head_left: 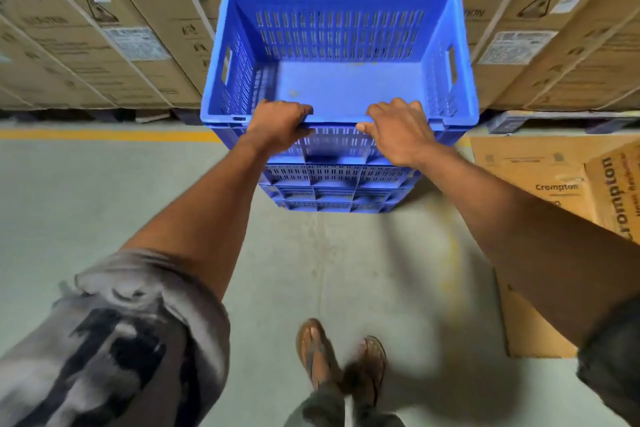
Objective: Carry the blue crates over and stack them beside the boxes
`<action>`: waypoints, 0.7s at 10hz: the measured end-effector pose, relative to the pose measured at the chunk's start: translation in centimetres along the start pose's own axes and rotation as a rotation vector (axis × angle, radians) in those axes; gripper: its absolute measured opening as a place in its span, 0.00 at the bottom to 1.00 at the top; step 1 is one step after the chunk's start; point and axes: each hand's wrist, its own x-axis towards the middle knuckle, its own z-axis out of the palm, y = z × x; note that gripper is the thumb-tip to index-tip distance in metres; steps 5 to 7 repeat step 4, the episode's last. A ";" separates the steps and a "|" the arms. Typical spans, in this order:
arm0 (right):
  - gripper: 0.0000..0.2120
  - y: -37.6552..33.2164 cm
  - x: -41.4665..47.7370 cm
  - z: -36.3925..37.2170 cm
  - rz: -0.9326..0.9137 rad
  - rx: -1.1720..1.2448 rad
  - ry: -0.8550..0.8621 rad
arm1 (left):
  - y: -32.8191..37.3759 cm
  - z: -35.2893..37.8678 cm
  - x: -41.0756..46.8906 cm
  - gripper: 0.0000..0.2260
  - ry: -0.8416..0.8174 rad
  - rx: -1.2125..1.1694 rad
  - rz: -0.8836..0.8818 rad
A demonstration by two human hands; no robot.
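An empty blue crate (341, 83) with slotted walls sits on top of a stack of blue crates (337, 191) on the floor, right in front of tall cardboard boxes (145, 10). My left hand (278, 126) grips the top crate's near rim on the left, fingers curled over the edge. On the right of that same rim my right hand (398, 130) holds on, thumb pressed to the outer wall. The lower crates show only their near walls.
Large strapped cardboard boxes (540, 28) line the back on pallets. Smaller brown cartons (554, 180) stand on the floor at the right, close to the stack. A yellow floor line (104, 135) runs left. My sandalled feet (341, 360) stand on grey concrete.
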 end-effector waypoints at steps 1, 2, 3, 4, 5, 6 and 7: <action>0.24 0.1 -0.2 -0.5 0.039 0.065 -0.087 | 0.9 -0.3 -0.7 0.25 -0.068 0.001 -0.067; 0.26 -0.8 -3.2 -1.2 0.114 0.142 -0.052 | 3.2 -1.5 -5.5 0.40 0.026 -0.056 -0.128; 0.23 -3.1 -7.1 -1.6 0.149 0.233 0.135 | 4.7 -1.5 -10.9 0.38 0.145 -0.100 -0.174; 0.20 -6.6 -12.5 -4.4 0.259 0.544 0.353 | 6.0 -2.9 -17.5 0.34 0.111 -0.435 -0.287; 0.20 -6.6 -12.5 -4.4 0.259 0.544 0.353 | 6.0 -2.9 -17.5 0.34 0.111 -0.435 -0.287; 0.20 -6.6 -12.5 -4.4 0.259 0.544 0.353 | 6.0 -2.9 -17.5 0.34 0.111 -0.435 -0.287; 0.20 -6.6 -12.5 -4.4 0.259 0.544 0.353 | 6.0 -2.9 -17.5 0.34 0.111 -0.435 -0.287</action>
